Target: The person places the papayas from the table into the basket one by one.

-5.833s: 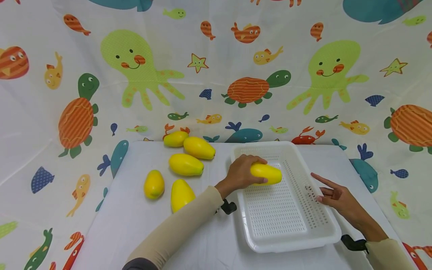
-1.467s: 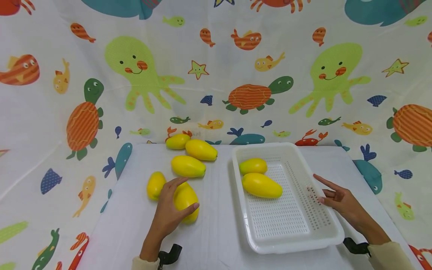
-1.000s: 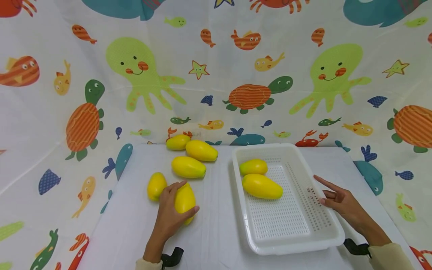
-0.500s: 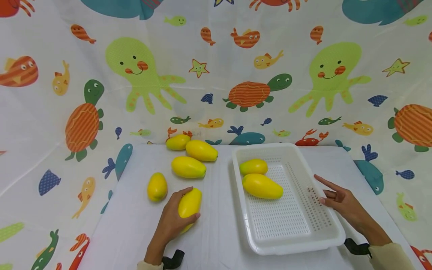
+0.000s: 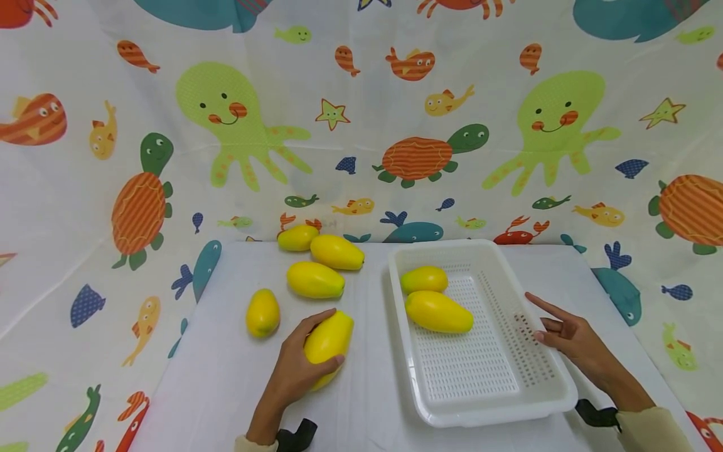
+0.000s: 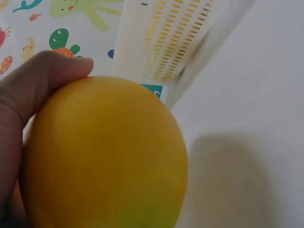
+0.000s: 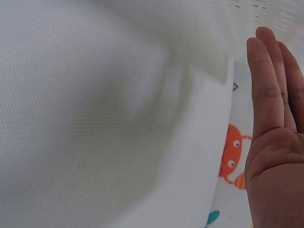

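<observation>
My left hand [image 5: 299, 364] grips a yellow papaya [image 5: 332, 342], thumb on the near side and fingers over the far side. In the left wrist view that papaya [image 6: 109, 152] fills much of the frame, with a greenish patch low on it, and its shadow falls on the cloth to the right. A white perforated plastic basket [image 5: 420, 392] stands on the right, holding two papayas [image 5: 439, 311] against its left wall. My right hand [image 5: 576, 339] rests at the basket's right rim with the index finger extended; in the right wrist view its fingers [image 7: 266, 90] are straight.
Several more papayas lie on the white tablecloth [image 5: 209, 389]: a single papaya [image 5: 263, 312] left of my left hand, another papaya [image 5: 315, 279] beyond it, and a pair at the back edge. A sea-animal print curtain [image 5: 361, 81] hangs behind the table.
Earlier my left hand set a papaya in the basket, then came back left. It closed round the near papaya and has shifted it rightward. The right hand has stayed at the rim.
</observation>
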`<state>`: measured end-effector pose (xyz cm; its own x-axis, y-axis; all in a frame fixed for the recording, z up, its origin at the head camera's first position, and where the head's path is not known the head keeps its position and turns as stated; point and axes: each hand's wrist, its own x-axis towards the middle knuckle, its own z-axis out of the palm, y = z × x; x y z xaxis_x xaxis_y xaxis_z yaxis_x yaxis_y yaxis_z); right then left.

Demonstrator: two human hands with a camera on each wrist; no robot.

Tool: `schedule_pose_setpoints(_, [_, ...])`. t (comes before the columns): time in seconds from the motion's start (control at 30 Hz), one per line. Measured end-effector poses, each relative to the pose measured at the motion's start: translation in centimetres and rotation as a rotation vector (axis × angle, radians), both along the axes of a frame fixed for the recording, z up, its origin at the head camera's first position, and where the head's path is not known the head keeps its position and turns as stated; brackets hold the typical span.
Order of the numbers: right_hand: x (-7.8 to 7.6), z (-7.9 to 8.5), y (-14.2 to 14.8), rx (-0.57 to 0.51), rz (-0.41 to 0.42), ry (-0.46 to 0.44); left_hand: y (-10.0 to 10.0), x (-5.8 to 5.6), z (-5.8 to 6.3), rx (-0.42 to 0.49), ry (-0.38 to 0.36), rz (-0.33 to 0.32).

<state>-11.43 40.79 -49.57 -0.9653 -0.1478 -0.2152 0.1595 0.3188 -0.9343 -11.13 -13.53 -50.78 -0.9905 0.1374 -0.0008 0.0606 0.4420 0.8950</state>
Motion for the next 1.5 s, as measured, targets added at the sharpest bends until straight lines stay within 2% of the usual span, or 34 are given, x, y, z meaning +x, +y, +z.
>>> schedule_pose_setpoints(0.23, [-0.1,0.1,0.1,0.018,-0.008,0.007,1.3,0.1,1.2,0.041,0.026,-0.036])
schedule_pose_setpoints(0.6, [-0.1,0.3,-0.1,0.018,-0.017,0.005,2.8,0.2,2.3,0.089,0.085,-0.086])
schedule_pose_setpoints(0.93, [0.0,0.1,-0.1,0.025,-0.031,-0.013,4.4,-0.1,3.2,0.123,0.166,-0.158])
schedule_pose_setpoints(1.5, [-0.1,-0.2,0.0,0.017,-0.027,-0.002,7.1,-0.5,4.6,0.156,0.135,-0.248])
